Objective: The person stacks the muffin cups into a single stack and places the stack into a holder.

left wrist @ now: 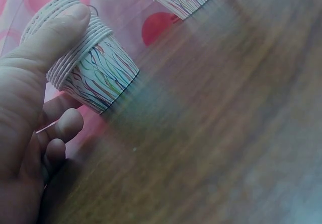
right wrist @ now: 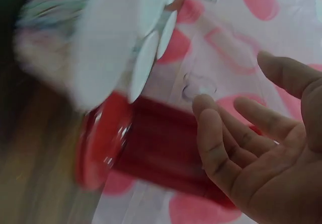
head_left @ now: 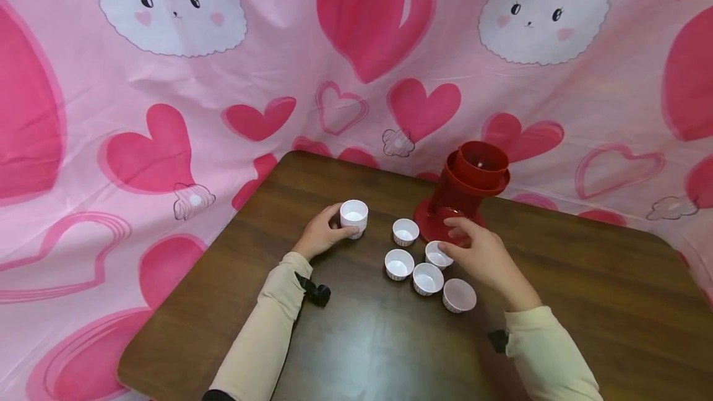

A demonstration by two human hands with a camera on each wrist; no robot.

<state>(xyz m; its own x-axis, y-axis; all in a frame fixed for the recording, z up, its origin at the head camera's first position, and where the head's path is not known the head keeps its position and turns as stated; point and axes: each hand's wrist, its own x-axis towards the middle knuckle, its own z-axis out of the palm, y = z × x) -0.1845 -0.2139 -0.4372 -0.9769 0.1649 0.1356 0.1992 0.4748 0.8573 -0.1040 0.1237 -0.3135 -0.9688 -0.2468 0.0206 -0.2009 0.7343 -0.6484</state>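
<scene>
My left hand (head_left: 322,235) grips a nested stack of white paper baking cups (head_left: 354,220), thumb across the near side. In the left wrist view, the stack's (left wrist: 103,65) rolled rims and wavy coloured stripes show. My right hand (head_left: 486,257) hovers over the right side of the loose paper cups, fingers loosely bent with nothing between them. Beneath its fingertips is one cup (head_left: 437,256); others stand around it, among them a back cup (head_left: 405,232), a left cup (head_left: 399,265), a front cup (head_left: 427,279) and a right cup (head_left: 459,296). All are upright.
Behind the right hand stands a red plastic cylinder (head_left: 473,187) with a wide round base and open top. The brown wooden table (head_left: 356,351) has rounded corners. A pink heart-and-bunny cloth (head_left: 278,67) hangs along its far and left edges.
</scene>
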